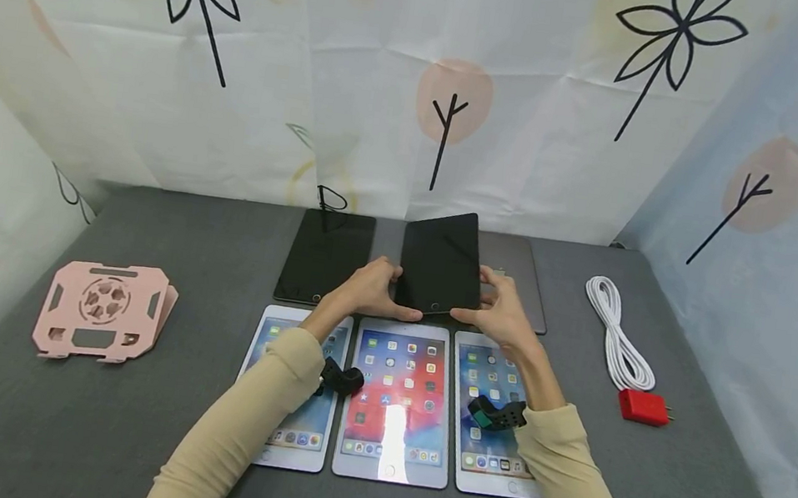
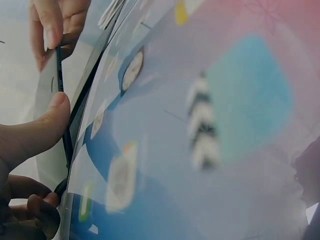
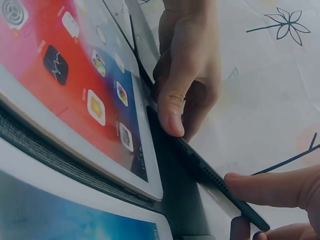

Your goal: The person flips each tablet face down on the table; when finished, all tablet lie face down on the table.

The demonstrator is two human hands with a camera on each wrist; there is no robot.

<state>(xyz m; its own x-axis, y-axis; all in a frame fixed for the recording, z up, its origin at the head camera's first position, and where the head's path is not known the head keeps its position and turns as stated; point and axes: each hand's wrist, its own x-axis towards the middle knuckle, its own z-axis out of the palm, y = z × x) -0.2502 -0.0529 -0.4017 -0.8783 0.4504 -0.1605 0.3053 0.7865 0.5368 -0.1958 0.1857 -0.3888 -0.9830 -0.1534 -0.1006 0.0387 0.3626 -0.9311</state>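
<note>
Between both hands, a dark-screened tablet is tilted at the back of the table, its far edge raised. My left hand grips its near left corner, thumb along the bottom edge. At the near right corner, my right hand holds it the same way. The right wrist view shows the tablet's thin edge with small speaker holes, pinched by the right thumb. To the left lies another dark tablet; a grey tablet lies partly hidden to the right.
Three white tablets with lit screens lie in front: left, middle and right, partly under the forearms. A pink stand is at left. A coiled white cable and a red charger plug lie at right. Patterned cloth walls the table.
</note>
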